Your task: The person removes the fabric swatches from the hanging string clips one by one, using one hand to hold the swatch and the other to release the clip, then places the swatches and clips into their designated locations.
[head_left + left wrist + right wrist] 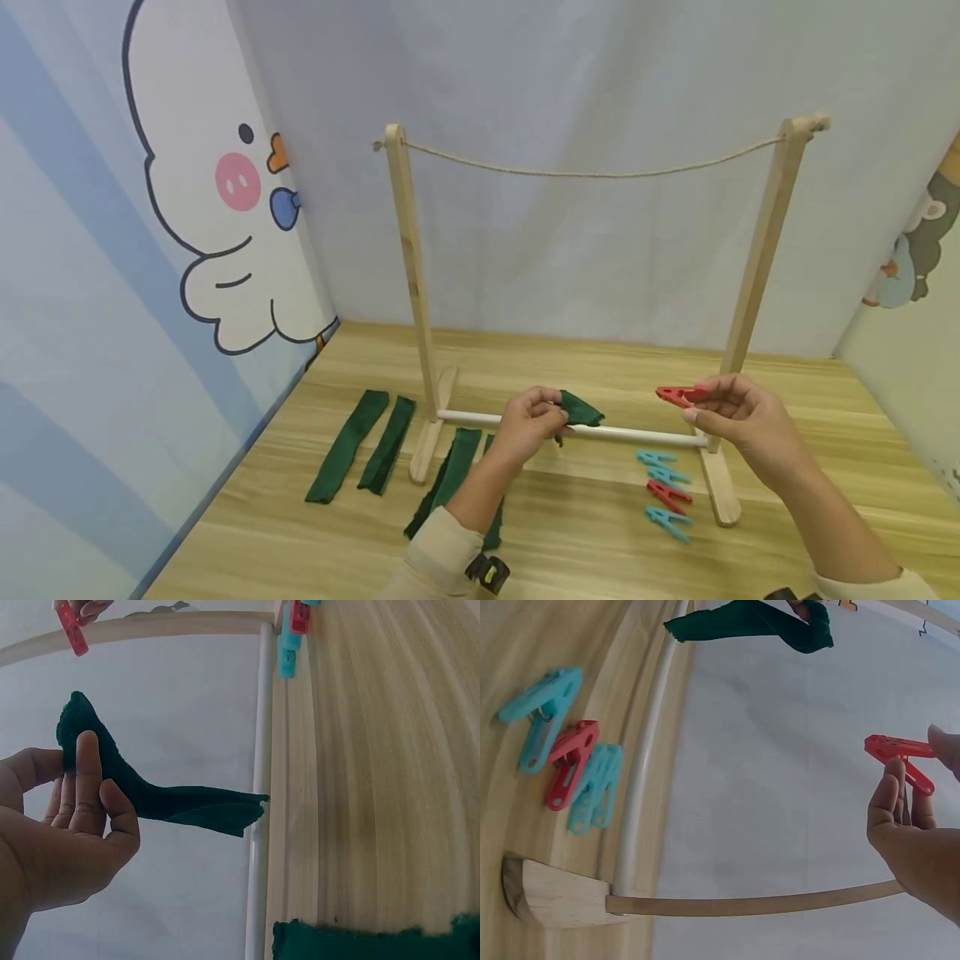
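Observation:
Between thumb and fingers, my left hand (528, 423) pinches a strip of dark green cloth (581, 409). In the left wrist view the cloth strip (169, 799) trails down from the fingers, its loose end overlapping the white rod. My right hand (753, 417) holds a red clothespin (681, 395) by its handles, jaw end pointing left. The right wrist view shows the same red clothespin (900, 750) between thumb and fingers. Both hands are raised in front of the wooden stand, below the rope (570, 174) that sags between its posts.
More green cloth strips (348, 446) lie on the table's left side. Several blue clothespins (667, 521) and a red clothespin (669, 495) rest near the stand's right foot (722, 492). Two wooden posts (411, 258) rise from the table (585, 533), joined low by a white rod (645, 435).

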Demonstrator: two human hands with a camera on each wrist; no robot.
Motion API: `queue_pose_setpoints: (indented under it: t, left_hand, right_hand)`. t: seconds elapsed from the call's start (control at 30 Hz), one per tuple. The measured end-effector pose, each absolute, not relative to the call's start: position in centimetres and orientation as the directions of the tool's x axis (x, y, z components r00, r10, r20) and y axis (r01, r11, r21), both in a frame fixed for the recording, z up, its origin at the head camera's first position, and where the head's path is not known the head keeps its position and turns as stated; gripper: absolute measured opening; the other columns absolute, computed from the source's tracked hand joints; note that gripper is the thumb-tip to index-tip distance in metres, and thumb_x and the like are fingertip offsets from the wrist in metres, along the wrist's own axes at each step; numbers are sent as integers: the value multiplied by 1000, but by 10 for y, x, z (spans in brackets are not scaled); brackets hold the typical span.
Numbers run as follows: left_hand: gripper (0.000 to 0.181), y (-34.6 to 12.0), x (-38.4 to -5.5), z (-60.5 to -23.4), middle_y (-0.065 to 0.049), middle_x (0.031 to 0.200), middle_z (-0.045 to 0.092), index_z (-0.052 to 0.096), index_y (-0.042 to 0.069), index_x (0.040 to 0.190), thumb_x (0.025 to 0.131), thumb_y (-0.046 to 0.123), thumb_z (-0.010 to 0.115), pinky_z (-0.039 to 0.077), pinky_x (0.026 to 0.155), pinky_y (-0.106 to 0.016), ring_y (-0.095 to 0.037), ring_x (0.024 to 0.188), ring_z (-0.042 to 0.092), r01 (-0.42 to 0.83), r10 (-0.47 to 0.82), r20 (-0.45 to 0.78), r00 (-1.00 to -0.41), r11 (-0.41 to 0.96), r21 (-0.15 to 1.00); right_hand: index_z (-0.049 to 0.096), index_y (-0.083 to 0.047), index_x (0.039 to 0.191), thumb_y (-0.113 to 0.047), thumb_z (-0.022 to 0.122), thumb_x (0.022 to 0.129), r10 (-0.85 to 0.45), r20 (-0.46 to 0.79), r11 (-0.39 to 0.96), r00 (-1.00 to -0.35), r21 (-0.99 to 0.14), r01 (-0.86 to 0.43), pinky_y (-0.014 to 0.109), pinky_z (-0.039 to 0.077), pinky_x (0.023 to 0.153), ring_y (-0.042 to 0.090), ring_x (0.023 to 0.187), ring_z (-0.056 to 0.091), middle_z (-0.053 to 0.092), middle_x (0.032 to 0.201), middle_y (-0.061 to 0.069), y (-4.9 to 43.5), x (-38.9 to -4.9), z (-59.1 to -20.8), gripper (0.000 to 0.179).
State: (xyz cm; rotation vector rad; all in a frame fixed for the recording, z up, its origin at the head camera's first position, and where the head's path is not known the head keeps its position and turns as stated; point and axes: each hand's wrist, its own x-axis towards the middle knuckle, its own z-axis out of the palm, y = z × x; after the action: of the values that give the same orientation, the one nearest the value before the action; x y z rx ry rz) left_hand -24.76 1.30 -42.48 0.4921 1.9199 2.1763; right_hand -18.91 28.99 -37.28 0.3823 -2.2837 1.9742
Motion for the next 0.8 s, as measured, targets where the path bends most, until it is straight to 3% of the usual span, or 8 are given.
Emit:
queue_pose_setpoints:
  t: [0.13,0.37,0.53,0.8]
  left_hand:
    - [23,14,-252,-433,-5,81,64,56,-5,110,89,0,55,46,83,-49,-44,87,61,74,343,113,-932,-125,989]
    - [23,7,-250,-443,-8,87,65,55,-3,111,89,3,57,47,81,-44,-27,82,66,45,332,73,-940,-92,995]
    - [26,-6,-240,-443,-10,87,65,54,-4,114,90,5,57,46,83,-47,-25,79,65,36,312,58,-948,-75,997]
    - [24,-15,-223,-449,-11,86,67,56,-4,111,88,6,59,48,73,-38,-22,76,66,-24,298,-3,-955,-67,997]
  right_hand:
    - [51,3,105,3,64,85,-131,190,168,-973,-963,-211,21,50,66,12,79,60,60,95,3,292,-185,-385,24]
    - [46,9,105,3,64,85,-136,166,182,-977,-965,-189,23,51,69,14,78,60,59,93,5,292,-180,-400,28]
    - [43,12,107,3,64,85,-153,130,248,-980,-955,-165,26,52,68,17,78,61,58,94,12,289,-177,-411,32]
    - [43,11,107,-3,65,84,-169,13,296,-985,-953,-63,29,51,70,21,80,60,56,92,14,287,-172,-423,35]
